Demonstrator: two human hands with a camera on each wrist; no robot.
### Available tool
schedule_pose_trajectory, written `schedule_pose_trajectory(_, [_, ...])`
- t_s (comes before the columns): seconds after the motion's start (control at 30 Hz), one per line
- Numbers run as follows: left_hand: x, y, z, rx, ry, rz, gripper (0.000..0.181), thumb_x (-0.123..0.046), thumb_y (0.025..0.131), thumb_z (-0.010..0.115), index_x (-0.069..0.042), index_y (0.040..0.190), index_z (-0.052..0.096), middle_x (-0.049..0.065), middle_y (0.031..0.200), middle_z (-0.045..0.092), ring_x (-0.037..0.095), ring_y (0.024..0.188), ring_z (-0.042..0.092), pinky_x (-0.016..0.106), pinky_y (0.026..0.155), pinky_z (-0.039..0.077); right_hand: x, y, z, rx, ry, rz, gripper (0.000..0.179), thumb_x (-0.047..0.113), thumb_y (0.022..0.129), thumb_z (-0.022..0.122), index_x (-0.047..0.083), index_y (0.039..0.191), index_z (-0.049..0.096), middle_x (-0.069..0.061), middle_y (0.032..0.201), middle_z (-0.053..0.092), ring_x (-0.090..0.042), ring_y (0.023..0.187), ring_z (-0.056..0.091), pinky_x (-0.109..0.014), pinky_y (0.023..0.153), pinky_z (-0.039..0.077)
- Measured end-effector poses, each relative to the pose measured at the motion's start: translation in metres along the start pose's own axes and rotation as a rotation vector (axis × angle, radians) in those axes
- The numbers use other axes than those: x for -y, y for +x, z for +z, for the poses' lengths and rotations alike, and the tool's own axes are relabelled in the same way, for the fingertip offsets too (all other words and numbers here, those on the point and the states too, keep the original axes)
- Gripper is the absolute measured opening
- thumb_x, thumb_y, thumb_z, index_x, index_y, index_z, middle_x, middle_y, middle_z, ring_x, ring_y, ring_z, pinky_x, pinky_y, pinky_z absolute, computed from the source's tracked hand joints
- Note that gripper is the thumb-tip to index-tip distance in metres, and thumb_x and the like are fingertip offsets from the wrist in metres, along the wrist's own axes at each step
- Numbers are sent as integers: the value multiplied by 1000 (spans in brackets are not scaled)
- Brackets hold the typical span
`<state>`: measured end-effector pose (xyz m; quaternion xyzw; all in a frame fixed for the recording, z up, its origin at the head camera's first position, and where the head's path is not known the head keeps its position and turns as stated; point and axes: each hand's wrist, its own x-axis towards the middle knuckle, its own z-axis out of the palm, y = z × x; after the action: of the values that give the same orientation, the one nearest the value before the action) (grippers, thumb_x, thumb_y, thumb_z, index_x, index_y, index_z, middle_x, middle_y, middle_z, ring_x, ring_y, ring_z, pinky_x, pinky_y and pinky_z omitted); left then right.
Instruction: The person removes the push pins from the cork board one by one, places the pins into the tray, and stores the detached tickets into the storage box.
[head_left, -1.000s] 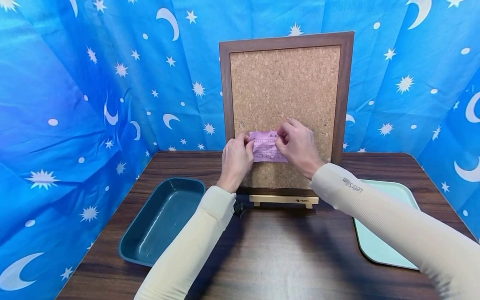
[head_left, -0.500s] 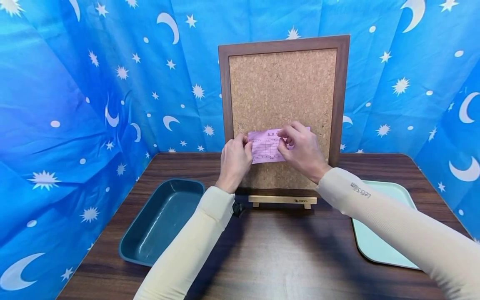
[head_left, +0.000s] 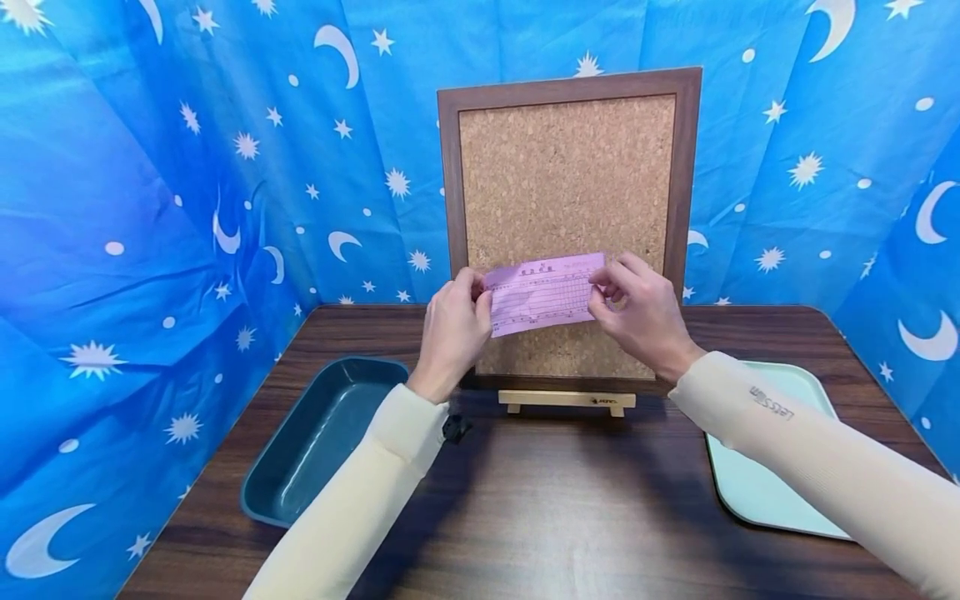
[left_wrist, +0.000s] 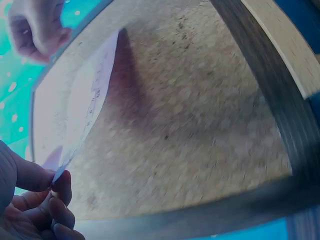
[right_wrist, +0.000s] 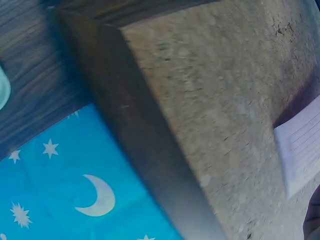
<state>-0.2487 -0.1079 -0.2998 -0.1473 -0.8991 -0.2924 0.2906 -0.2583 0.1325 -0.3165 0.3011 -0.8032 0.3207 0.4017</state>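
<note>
A pink paper form (head_left: 543, 293) with printed lines and a table hangs in front of the framed cork board (head_left: 566, 183), slightly tilted. My left hand (head_left: 455, 329) pinches its left edge between thumb and fingers; the left wrist view shows the form (left_wrist: 95, 97) bowed and standing away from the cork. At the form's right edge is my right hand (head_left: 641, 312), its fingers curled and overlapping the edge in the head view. From the left wrist, the right hand (left_wrist: 40, 30) shows apart from the form's far tip. I cannot tell whether its fingertips hold something small.
The board leans on a small wooden easel (head_left: 566, 398) on the dark wood table (head_left: 555, 500). A deep teal tray (head_left: 326, 442) stands on the left and a mint-green tray (head_left: 765, 483) lies at right, partly under the right sleeve. Blue starry cloth (head_left: 375, 167) hangs behind.
My right hand has slid rightward across the front of the form to its right edge. The left hand has moved slightly left and down, and the form has shifted with it, coming off the board.
</note>
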Motion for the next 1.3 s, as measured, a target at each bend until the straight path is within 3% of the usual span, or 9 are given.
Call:
schedule_pose_trajectory(0.17, [10,-14,-27,-21,-35,25,15,-4,91,56,-5,105,50,7,80,58,18,62,53,29,52,43,-2,-17,-20,4,-20,7,10,-4,77,65,2,84,65,-5,82,56,-13,70,54,-29,59,47])
schedule_pose_trajectory(0.37, [26,-37,-67,-51,54,26,12,-5,93,52,-9,105,55,5,77,59,17,57,49,30,47,39,-2,-48,-46,-3,-15,41,14,-4,75,66,6,84,66,1,81,56,-8,67,51,-15,60,41])
schedule_pose_trajectory(0.57, [50,-61,-100,-83,158,-40,18,-3,93,52,-3,99,68,11,93,62,22,70,52,31,55,42,-16,-76,-58,0,-70,98,14,-2,72,68,9,82,66,3,78,56,-6,67,51,-11,64,39])
schedule_pose_trajectory(0.67, [60,-73,-113,-77,173,-72,18,-3,92,52,0,100,69,14,97,63,23,70,53,29,51,41,-25,-88,-64,10,-108,128,14,-2,72,67,9,81,66,4,77,55,-5,66,51,-14,62,39])
schedule_pose_trajectory(0.8, [71,-88,-129,-13,213,-117,20,-6,92,53,0,102,69,14,94,62,22,64,49,27,44,37,-35,-103,-72,49,-160,174,13,-2,72,66,9,80,66,3,76,55,-7,65,51,-16,60,40])
schedule_pose_trajectory(0.9, [79,-99,-137,68,251,-189,24,-9,92,52,2,106,68,16,92,62,21,58,46,28,42,34,-41,-115,-78,128,-196,247,13,-2,72,68,8,79,65,1,76,55,-11,63,51,-19,57,41])
schedule_pose_trajectory(1.13, [105,-120,-140,395,297,-488,44,-21,95,43,13,122,54,11,73,57,19,50,47,33,45,35,-60,-142,-89,433,-213,471,8,3,74,69,8,75,63,1,67,54,-15,58,46,-31,51,38])
schedule_pose_trajectory(1.3, [119,-130,-138,509,329,-569,47,-25,95,43,14,118,55,7,64,50,20,54,48,34,47,35,-70,-159,-93,620,-190,569,10,5,76,68,9,73,59,3,64,52,-14,57,44,-30,51,35])
